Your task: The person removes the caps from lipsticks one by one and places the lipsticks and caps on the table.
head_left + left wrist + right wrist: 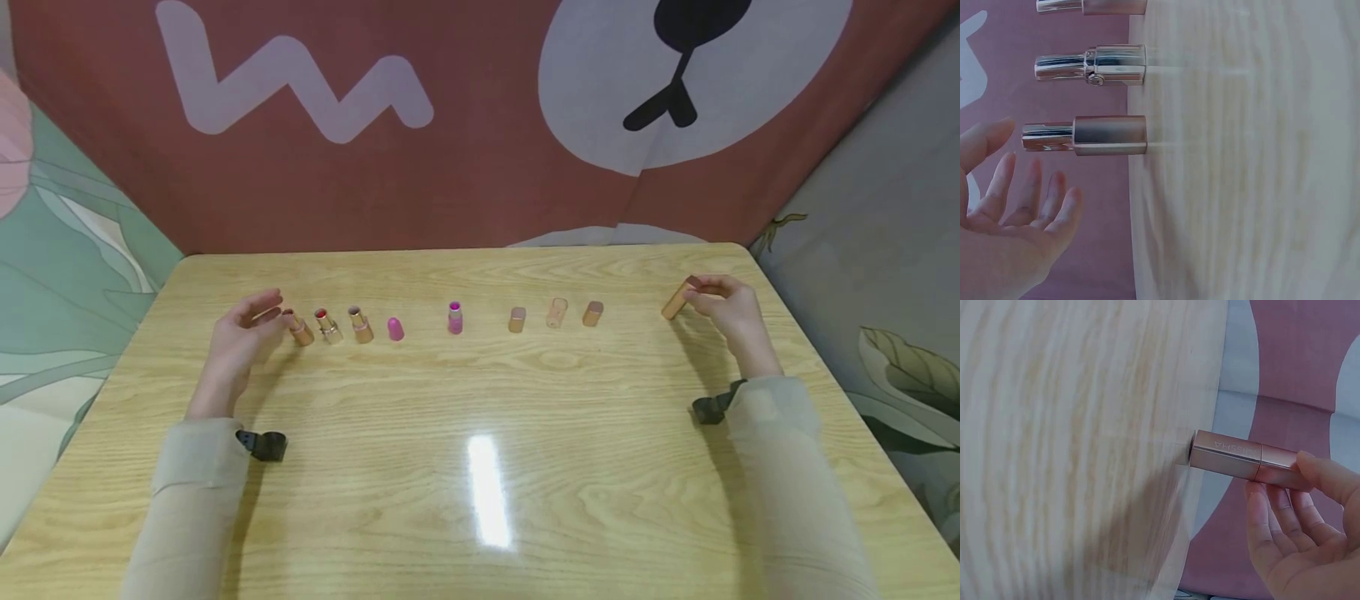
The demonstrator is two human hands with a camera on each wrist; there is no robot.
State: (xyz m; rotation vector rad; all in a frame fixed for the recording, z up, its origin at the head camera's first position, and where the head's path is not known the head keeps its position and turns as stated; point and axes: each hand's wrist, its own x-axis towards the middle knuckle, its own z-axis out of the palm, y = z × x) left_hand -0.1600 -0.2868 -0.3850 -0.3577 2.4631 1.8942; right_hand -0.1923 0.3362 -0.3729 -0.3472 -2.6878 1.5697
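My right hand (731, 312) pinches the top of a capped rose-gold lipstick (1229, 455) between thumb and fingers. It leans over, its base right at the tabletop. At the left end of a row stands an uncapped rose-gold lipstick (1110, 135). My left hand (243, 337) is beside it, fingers loosely bent, thumb and fingertips near its metal tube with a small gap in the left wrist view. To its right stand a red lipstick (327, 326) in a shiny case and another uncapped gold-toned lipstick (361, 326).
A magenta cap (395, 329) and an uncapped magenta lipstick (455, 318) stand mid-row. Farther right are a rose-gold cap (517, 320), a clear cap (557, 312) and a brownish cap (592, 314). The wooden table (390, 467) meets a reddish cloth (480, 192) behind.
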